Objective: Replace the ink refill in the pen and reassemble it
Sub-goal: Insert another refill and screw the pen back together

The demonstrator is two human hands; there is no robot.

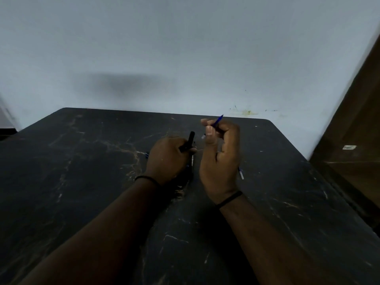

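Mid-task, by the look of it: pen apart, refill out, nothing rejoined. Left hand [167, 159] curled round a black pen barrel [188, 144], upper end poking out above the knuckles and tilted toward the right. Right hand [221, 153] raised just beside it, thumb and fingers pinching a thin blue refill [218, 120], blue end angled up and away, pale end showing below the thumb. Below the left hand, flat on the dark marbled table [82, 182], a second black pen body [192, 161] with white lettering, partly covered. Beside the right palm, another thin pale-tipped refill [241, 174], mostly hidden. Still to do: feeding the refill in and closing up. Dim and blurred; possibly a small blue piece [147, 154] left of the left hand.
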